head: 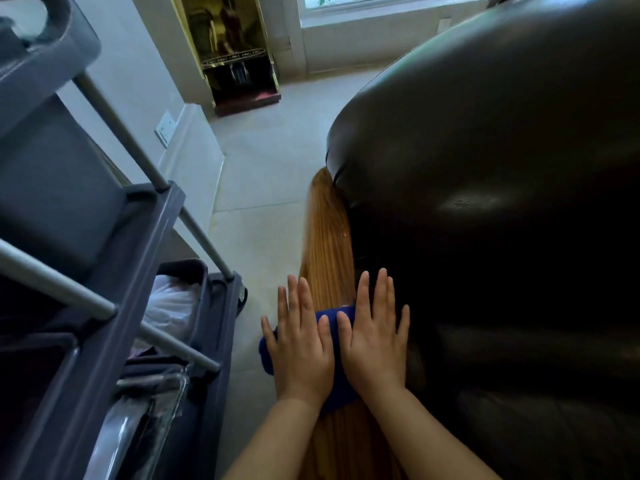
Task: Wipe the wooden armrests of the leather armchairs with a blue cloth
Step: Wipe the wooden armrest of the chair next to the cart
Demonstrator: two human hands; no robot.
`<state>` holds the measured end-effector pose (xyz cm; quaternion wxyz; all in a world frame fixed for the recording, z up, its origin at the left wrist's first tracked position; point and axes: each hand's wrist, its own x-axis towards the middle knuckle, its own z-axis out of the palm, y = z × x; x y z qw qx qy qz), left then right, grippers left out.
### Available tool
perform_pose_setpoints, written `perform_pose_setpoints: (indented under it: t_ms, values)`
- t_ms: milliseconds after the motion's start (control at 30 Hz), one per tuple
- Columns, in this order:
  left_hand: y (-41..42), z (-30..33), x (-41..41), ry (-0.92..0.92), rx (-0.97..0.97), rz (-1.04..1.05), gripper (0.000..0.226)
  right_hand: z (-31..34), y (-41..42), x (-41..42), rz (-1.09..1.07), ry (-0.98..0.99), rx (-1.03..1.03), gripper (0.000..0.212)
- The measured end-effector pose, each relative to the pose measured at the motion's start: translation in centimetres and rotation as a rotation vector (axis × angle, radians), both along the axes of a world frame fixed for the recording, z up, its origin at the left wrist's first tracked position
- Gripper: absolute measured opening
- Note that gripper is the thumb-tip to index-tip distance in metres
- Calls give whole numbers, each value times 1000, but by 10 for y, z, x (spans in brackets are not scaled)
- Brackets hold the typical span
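A dark leather armchair (502, 202) fills the right side of the head view. Its long wooden armrest (329, 244) runs away from me along the chair's left flank. A blue cloth (334, 318) lies across the armrest near me. My left hand (301, 344) and my right hand (375, 337) press flat on the cloth side by side, fingers straight and pointing forward. The hands hide most of the cloth; blue shows between them, at the left edge and under the wrists.
A grey cleaning cart (104, 271) with metal rails and shelves stands close on the left, holding a white bag (169, 306). Pale tiled floor (256, 188) runs between cart and chair. A gold-framed stand (235, 53) and a window sill sit at the far wall.
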<state>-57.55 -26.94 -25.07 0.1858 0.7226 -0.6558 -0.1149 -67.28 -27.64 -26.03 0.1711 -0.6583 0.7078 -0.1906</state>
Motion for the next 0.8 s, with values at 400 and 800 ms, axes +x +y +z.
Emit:
perform_pose_setpoints:
  t_ms: [400,800]
  values:
    - [37,1,18,47,121,-253,54,-18,41,-27,209,-161,52,61]
    - [-43,3,21,9,102,-298,60,-12,-41,-31,276,-221,59,60]
